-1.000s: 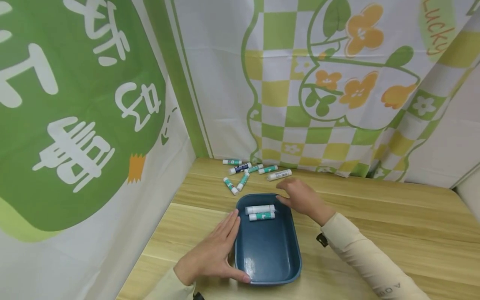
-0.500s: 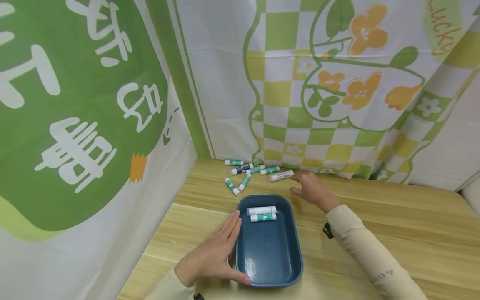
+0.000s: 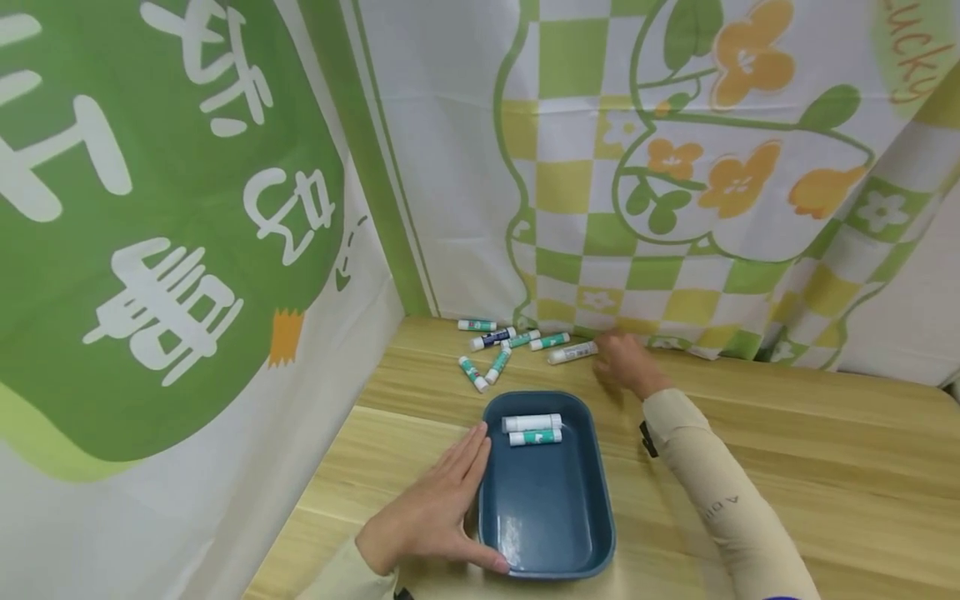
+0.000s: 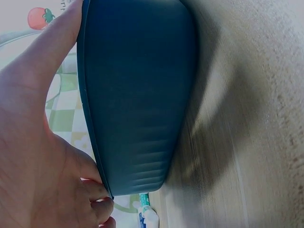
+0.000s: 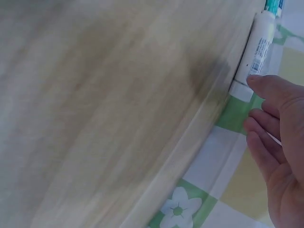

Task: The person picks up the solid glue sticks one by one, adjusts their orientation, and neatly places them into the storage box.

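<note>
My left hand (image 3: 435, 508) rests along the left side of a dark blue tray (image 3: 606, 500), its thumb at the near rim and its fingers along the side; the left wrist view shows the tray's outer wall (image 4: 137, 95). Inside the tray, a white glue stick (image 3: 531, 422) lies beside a smaller green-and-white one (image 3: 536, 437). Beyond the tray, my right hand (image 3: 628, 362) pinches the right end of another white glue stick (image 3: 572, 353), which lies on the table. The thumb overlaps that end in the right wrist view, and the other fingers are curled, the index partly hidden.
Several small glue sticks lie left of the white one, among them a dark blue one (image 3: 492, 338) and a green one (image 3: 472, 374). A patterned curtain (image 3: 570, 183) hangs along the back edge of the wooden table (image 3: 787, 450).
My right hand moves from the tray's far right corner to the white glue stick's right end, and its fingers curl in. The left hand stays at the tray. The head view shifts slightly.
</note>
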Demonstrator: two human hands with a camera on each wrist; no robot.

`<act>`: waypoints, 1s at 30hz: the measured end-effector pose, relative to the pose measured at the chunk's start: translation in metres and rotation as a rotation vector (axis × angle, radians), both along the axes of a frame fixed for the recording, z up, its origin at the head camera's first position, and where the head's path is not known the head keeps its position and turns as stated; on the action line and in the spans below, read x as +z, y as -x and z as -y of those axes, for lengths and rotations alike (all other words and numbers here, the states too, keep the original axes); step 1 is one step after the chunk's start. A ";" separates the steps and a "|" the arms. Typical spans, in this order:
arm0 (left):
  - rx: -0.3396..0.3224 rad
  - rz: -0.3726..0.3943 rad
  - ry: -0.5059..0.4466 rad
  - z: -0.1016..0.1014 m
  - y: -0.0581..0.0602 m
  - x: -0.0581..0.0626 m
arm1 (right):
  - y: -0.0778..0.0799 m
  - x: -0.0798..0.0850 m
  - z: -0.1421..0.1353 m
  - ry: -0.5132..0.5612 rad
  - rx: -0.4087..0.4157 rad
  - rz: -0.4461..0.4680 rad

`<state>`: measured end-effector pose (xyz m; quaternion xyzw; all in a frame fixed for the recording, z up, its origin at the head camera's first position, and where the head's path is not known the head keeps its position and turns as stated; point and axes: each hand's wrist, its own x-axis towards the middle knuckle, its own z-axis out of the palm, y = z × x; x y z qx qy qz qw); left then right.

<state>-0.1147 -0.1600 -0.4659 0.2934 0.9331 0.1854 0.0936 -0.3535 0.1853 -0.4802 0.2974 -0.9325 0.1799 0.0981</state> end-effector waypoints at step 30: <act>-0.018 -0.002 0.002 0.001 0.000 -0.001 | 0.015 -0.001 0.004 -0.116 0.057 0.040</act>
